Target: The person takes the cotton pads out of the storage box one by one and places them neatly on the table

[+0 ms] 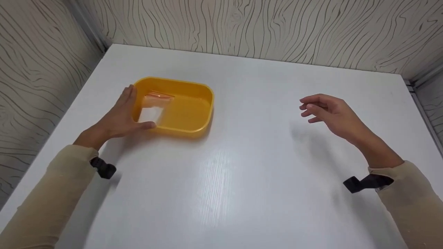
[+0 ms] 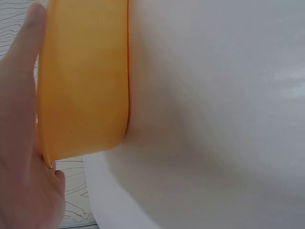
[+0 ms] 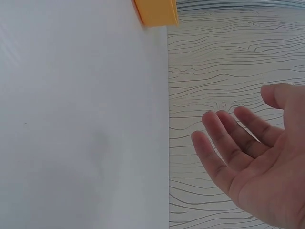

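Note:
A yellow plastic tray (image 1: 187,130) with rounded corners is at the left of the white table. In it lies a clear zip bag (image 1: 156,100) with a reddish strip along its top and something white inside. My left hand (image 1: 119,112) grips the tray's left end, thumb over the front rim and fingers along the left side. From the left wrist view, the tray wall (image 2: 86,76) hides part of the hand. On the right, my right hand (image 1: 334,114) hovers above the table, fingers loosely bent and holding nothing; its palm (image 3: 267,191) shows in the right wrist view.
A white table (image 1: 249,180) spreads under both hands. Behind it stands a wood-grain patterned wall (image 1: 242,27), and a similar panel (image 1: 41,62) is at the left. Each wrist carries a small black camera (image 1: 104,168).

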Demonstrator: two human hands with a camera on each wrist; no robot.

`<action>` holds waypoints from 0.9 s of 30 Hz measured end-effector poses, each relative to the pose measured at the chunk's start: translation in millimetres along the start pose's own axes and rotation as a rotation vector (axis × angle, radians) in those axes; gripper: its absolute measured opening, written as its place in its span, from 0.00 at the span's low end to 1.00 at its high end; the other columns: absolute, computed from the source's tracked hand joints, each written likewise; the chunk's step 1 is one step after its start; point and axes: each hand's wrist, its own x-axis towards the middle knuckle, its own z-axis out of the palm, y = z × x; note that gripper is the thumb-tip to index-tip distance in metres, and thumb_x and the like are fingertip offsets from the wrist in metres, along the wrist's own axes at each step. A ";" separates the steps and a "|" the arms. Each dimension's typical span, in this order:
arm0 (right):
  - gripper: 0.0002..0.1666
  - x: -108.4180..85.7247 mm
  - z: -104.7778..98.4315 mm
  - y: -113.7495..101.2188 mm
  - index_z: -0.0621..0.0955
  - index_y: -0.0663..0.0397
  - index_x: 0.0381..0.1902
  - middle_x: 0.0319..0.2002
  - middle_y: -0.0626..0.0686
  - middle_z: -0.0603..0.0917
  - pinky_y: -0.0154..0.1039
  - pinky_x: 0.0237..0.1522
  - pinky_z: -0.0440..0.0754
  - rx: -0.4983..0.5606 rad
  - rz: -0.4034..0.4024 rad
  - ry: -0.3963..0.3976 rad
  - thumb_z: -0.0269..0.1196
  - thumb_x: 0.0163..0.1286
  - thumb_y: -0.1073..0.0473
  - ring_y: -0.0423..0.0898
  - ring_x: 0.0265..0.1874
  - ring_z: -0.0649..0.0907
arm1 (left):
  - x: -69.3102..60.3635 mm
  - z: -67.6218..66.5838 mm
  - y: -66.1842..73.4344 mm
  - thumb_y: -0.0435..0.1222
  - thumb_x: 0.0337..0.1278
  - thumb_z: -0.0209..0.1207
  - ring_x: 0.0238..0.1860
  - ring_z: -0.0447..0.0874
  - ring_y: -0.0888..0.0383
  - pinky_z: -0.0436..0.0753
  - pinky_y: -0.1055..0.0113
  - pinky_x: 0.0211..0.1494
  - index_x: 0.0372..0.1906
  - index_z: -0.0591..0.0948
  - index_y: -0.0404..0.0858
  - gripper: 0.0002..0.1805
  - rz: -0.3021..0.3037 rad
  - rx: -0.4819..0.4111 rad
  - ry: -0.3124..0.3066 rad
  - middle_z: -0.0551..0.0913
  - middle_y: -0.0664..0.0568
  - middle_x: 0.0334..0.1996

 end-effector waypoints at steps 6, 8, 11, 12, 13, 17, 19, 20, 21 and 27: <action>0.20 1.2 -1.6 -7.8 0.76 0.63 0.64 0.51 0.47 0.83 0.30 0.47 0.85 0.007 0.013 -0.017 0.55 0.81 0.57 0.39 0.48 0.85 | -2.4 5.2 6.8 0.66 0.50 0.68 0.81 0.30 0.39 0.46 0.36 0.78 0.80 0.27 0.37 0.75 0.040 0.000 0.011 0.26 0.41 0.81; 0.21 1.0 -2.1 -10.7 0.76 0.64 0.64 0.52 0.47 0.83 0.30 0.47 0.85 0.013 0.015 -0.027 0.55 0.81 0.57 0.39 0.49 0.85 | -3.6 7.1 8.9 0.65 0.50 0.68 0.81 0.30 0.39 0.46 0.37 0.78 0.80 0.28 0.36 0.75 0.064 0.006 0.018 0.27 0.39 0.81; 0.21 1.3 -2.5 -15.9 0.75 0.64 0.64 0.53 0.48 0.83 0.31 0.48 0.85 0.017 0.017 -0.040 0.55 0.81 0.57 0.39 0.49 0.85 | -4.9 9.8 12.4 0.65 0.50 0.68 0.81 0.32 0.39 0.47 0.39 0.79 0.80 0.30 0.34 0.75 0.077 0.008 0.028 0.28 0.39 0.81; 0.21 1.5 -2.6 -17.8 0.75 0.63 0.64 0.53 0.48 0.83 0.31 0.48 0.84 0.018 0.019 -0.044 0.55 0.81 0.56 0.39 0.49 0.85 | -5.4 10.7 13.6 0.66 0.49 0.68 0.81 0.33 0.40 0.48 0.39 0.79 0.80 0.30 0.35 0.75 0.075 0.006 0.032 0.29 0.39 0.81; 0.21 1.6 -2.7 -19.5 0.75 0.63 0.64 0.53 0.48 0.83 0.31 0.48 0.84 0.018 0.021 -0.046 0.55 0.81 0.56 0.40 0.49 0.85 | -5.8 11.5 14.7 0.66 0.49 0.68 0.81 0.33 0.40 0.48 0.39 0.79 0.80 0.30 0.35 0.75 0.071 0.005 0.032 0.29 0.39 0.81; 0.22 2.4 -3.1 -26.2 0.76 0.63 0.64 0.53 0.47 0.83 0.31 0.48 0.85 0.020 0.021 -0.052 0.55 0.81 0.55 0.40 0.49 0.86 | -7.2 14.3 19.6 0.69 0.48 0.67 0.81 0.30 0.41 0.48 0.39 0.79 0.80 0.29 0.36 0.76 0.052 -0.005 0.022 0.27 0.41 0.81; 0.22 3.0 -3.6 -29.0 0.76 0.63 0.64 0.52 0.47 0.83 0.31 0.47 0.85 0.024 0.017 -0.056 0.55 0.81 0.55 0.41 0.49 0.86 | -8.2 15.7 22.3 0.69 0.48 0.66 0.81 0.29 0.41 0.48 0.38 0.78 0.80 0.28 0.36 0.76 0.053 -0.007 0.015 0.26 0.41 0.81; 0.22 3.5 -3.8 -30.6 0.76 0.63 0.64 0.52 0.48 0.83 0.32 0.48 0.85 0.029 0.016 -0.058 0.55 0.81 0.54 0.41 0.49 0.86 | -8.6 16.6 23.2 0.69 0.49 0.66 0.81 0.28 0.41 0.48 0.38 0.78 0.80 0.28 0.36 0.76 0.058 -0.007 0.014 0.26 0.40 0.81; 0.22 4.1 -4.1 -32.3 0.76 0.63 0.64 0.52 0.48 0.83 0.32 0.48 0.85 0.034 0.017 -0.060 0.54 0.82 0.54 0.42 0.49 0.86 | -9.0 17.5 24.4 0.68 0.49 0.67 0.81 0.29 0.41 0.48 0.38 0.78 0.80 0.28 0.36 0.76 0.064 -0.007 0.016 0.27 0.40 0.81; 0.22 8.9 -5.5 -45.6 0.76 0.61 0.64 0.52 0.50 0.83 0.35 0.48 0.86 0.074 0.043 -0.075 0.54 0.82 0.53 0.44 0.49 0.86 | -10.4 23.4 30.9 0.69 0.48 0.66 0.81 0.30 0.41 0.49 0.39 0.78 0.80 0.29 0.35 0.76 0.075 0.001 0.029 0.28 0.39 0.81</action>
